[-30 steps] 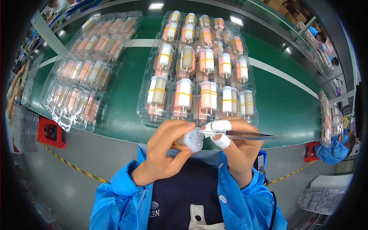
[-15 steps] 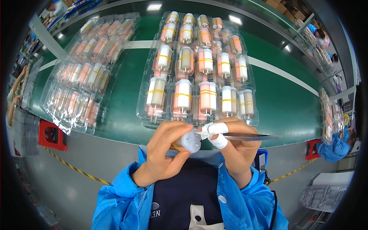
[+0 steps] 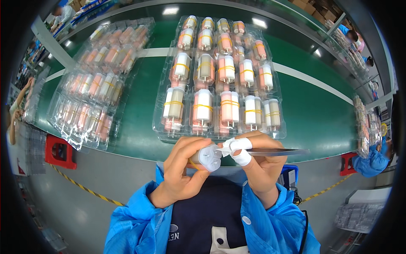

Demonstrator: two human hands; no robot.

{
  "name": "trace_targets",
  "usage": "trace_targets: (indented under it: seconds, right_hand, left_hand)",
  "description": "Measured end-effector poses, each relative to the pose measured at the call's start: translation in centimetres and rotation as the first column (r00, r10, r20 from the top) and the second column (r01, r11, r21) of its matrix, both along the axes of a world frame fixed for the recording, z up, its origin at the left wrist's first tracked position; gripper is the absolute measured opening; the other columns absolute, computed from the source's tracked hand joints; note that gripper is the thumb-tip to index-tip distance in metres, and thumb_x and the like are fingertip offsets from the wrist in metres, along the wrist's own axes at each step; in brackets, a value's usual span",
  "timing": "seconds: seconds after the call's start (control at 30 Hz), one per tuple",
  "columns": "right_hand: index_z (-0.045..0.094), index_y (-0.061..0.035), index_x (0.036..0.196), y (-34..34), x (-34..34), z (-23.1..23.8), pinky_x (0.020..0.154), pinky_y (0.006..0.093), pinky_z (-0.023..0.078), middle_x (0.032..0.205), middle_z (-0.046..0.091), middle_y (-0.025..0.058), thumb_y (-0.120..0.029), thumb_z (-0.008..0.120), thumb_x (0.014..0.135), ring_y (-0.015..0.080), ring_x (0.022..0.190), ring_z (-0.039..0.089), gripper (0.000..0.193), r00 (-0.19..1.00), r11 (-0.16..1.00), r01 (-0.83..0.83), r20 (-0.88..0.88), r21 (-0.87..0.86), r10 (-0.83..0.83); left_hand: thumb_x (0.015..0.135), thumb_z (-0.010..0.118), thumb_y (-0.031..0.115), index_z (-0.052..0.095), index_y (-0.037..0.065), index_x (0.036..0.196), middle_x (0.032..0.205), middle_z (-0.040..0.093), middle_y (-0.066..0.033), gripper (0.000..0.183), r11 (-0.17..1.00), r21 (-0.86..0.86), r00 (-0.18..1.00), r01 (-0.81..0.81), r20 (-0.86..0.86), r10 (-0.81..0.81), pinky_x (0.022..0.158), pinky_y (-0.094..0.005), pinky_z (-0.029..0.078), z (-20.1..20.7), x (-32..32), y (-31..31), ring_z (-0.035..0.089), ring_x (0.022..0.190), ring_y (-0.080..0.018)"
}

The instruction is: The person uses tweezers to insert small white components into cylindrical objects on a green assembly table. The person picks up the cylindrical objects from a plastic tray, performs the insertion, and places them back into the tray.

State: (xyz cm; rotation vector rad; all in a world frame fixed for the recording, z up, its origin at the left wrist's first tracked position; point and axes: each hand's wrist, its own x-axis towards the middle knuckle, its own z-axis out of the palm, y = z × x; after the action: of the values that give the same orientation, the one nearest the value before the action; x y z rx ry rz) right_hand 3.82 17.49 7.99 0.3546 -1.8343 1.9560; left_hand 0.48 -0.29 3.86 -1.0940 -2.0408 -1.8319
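My left hand (image 3: 182, 169) is wrapped round a bundle of capped cylinders (image 3: 209, 157), whose translucent rounded ends face up. A yellow band shows at the bundle's side. In my right hand (image 3: 264, 163) is a slim flat metal tool (image 3: 279, 151), its dark tapered length pointing right past the knuckles. White tape (image 3: 241, 146) covers the tips of my right thumb and a finger, which pinch together. A pale pointed tip juts from this pinch toward the bundle's right edge; whether it is tape or tool I cannot tell. Both hands are at the bench's near edge.
On the green bench (image 3: 139, 106), clear plastic trays (image 3: 158, 122) hold several banded pairs of white, pink and grey cylinders (image 3: 229, 108). More filled trays (image 3: 91, 99) lie at left. Red stools (image 3: 60, 151) stand beyond the bench edge. A co-worker in blue (image 3: 372, 158) is at right.
The bundle in my left hand has shifted slightly left and down. The pale tip at my right fingers, over the bundle's edge before, now sits at its right side.
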Motion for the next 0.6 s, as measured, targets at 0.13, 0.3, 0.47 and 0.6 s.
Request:
trace_targets:
  seconds: [0.13, 0.3, 0.47, 0.6]
  right_hand:
    - [0.066, 0.0031, 0.094, -0.8, 0.3, 0.0, 0.069, 0.0288, 0.052, 0.087, 0.068, 0.0158, 0.002, 0.069, 0.078, 0.0193, 0.079, 0.066, 0.015, 1.0, 0.996, 0.011, 0.016, -0.083, -0.01]
    - [0.067, 0.0019, 0.092, -0.7, 0.3, 0.2, 0.068, 0.0283, 0.052, 0.086, 0.068, 0.0144, 0.001, 0.07, 0.078, 0.019, 0.078, 0.066, 0.015, 0.999, 0.999, 0.013, -0.038, 0.04, -0.012]
    - [0.068, 0.0011, 0.092, -0.8, 0.6, 0.5, 0.067, 0.0279, 0.052, 0.084, 0.069, 0.0136, 0.001, 0.07, 0.077, 0.0193, 0.076, 0.067, 0.015, 0.998, 0.995, 0.02, -0.064, 0.095, -0.014]
    - [0.067, 0.0015, 0.09, -0.9, 0.6, 0.8, 0.065, 0.0274, 0.052, 0.082, 0.068, 0.0139, 0.002, 0.068, 0.076, 0.0194, 0.073, 0.066, 0.014, 0.996, 0.983, 0.04, -0.084, 0.177, -0.025]
  left_hand:
    - [0.074, 0.068, -0.003, 0.046, -0.008, 0.12, 0.11, 0.054, -0.0209, 0.051, 0.996, 0.089, 0.999, 0.0, 0.047, -0.004, 0.086, -0.034, 0.047, -0.4, 0.4, 0.2, 0.058, 0.099, -0.0244]
    - [0.075, 0.069, -0.002, 0.046, -0.008, 0.12, 0.11, 0.053, -0.0208, 0.051, 0.998, 0.07, 1.0, -0.006, 0.002, 0.006, 0.085, -0.0337, 0.047, -0.2, 0.5, 0.0, 0.057, 0.099, -0.0238]
    - [0.073, 0.069, -0.004, 0.048, -0.008, 0.118, 0.107, 0.055, -0.0207, 0.049, 0.998, 0.038, 0.997, -0.044, -0.058, 0.046, 0.083, -0.0332, 0.048, 0.1, 0.7, -0.1, 0.058, 0.096, -0.0241]
    - [0.068, 0.068, -0.006, 0.053, -0.006, 0.114, 0.103, 0.058, -0.0204, 0.048, 0.991, -0.028, 0.981, -0.134, -0.148, 0.129, 0.077, -0.0338, 0.048, 0.5, 0.8, -0.1, 0.058, 0.089, -0.0264]
